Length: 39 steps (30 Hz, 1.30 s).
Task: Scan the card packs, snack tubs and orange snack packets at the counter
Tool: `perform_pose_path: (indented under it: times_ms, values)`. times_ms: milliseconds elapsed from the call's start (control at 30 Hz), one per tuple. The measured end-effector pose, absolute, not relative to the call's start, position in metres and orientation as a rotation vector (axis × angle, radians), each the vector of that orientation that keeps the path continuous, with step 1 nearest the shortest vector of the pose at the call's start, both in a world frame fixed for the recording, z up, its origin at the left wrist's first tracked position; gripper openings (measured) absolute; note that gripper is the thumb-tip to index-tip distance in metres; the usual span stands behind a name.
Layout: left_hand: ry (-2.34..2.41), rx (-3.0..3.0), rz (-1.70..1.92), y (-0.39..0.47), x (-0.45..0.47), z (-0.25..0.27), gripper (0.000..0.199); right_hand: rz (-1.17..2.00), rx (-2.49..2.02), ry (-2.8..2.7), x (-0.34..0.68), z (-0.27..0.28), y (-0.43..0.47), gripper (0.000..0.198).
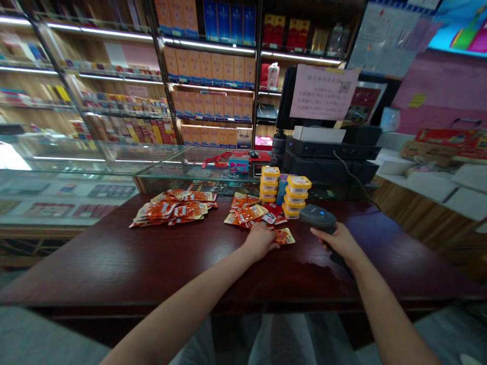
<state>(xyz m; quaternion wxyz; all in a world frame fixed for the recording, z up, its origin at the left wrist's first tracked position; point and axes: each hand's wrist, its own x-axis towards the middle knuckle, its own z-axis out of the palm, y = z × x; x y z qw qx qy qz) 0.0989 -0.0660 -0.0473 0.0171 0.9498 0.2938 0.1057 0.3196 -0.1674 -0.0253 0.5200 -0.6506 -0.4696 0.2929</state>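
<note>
My right hand (342, 243) is wrapped round the handle of a dark barcode scanner (318, 215), its head pointing left above the table. My left hand (262, 240) is closed on an orange snack packet (284, 236), which sticks out to the right of the fingers near the tabletop. Just beyond it lies a small heap of orange and red snack packets (247, 213). A larger heap of orange packets (173, 207) spreads farther left. Behind the small heap stand two stacks of yellow tubs, one on the left (269, 185) and one on the right (295, 197).
The dark red wooden table (114, 263) meets a glass display counter (160, 170) at its back. A black printer (331, 157) and a monitor with a paper notice (323, 91) stand at the back right. Shelves of boxes (211, 68) line the wall.
</note>
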Motion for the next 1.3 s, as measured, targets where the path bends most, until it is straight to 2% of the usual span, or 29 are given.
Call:
perform_pose_path:
  times_ms: [67, 200, 300, 400, 533, 633, 700, 1000, 1300]
  values:
    - [0.865, 3.007, 0.36, -0.068, 0.095, -0.042, 0.014, 0.711, -1.55, -1.14, 0.319, -0.024, -0.166, 0.042]
    - [0.877, 2.919, 0.783, -0.059, 0.069, -0.028, 0.018, 0.727, -1.52, -1.175, 0.313, -0.019, -0.157, 0.042]
    - [1.16, 2.526, 1.222, -0.039, 0.041, -0.022, 0.02, 0.736, -1.488, -1.196, 0.301, -0.013, -0.145, 0.043]
    - [1.348, 1.978, 1.444, -0.015, 0.012, -0.028, 0.019, 0.679, -1.477, -1.279, 0.282, -0.006, -0.129, 0.04]
    - [1.34, 1.649, 1.553, 0.009, -0.018, -0.052, 0.019, 0.445, -1.444, -1.425, 0.248, 0.001, -0.103, 0.035]
    - [1.397, 1.566, 1.618, 0.017, -0.029, -0.068, 0.021, 0.294, -1.299, -1.485, 0.219, 0.005, -0.084, 0.039]
    - [1.453, 1.558, 1.622, 0.019, -0.031, -0.075, 0.022, 0.337, -1.25, -1.511, 0.201, 0.007, -0.071, 0.038]
    - [1.513, 1.504, 1.559, 0.016, -0.031, -0.084, 0.022, 0.924, -1.307, -1.576, 0.158, -0.012, -0.052, 0.028]
    - [1.566, 1.576, 1.509, 0.02, -0.032, -0.087, 0.017, 0.91, -1.253, -1.512, 0.162, -0.021, -0.067, 0.037]
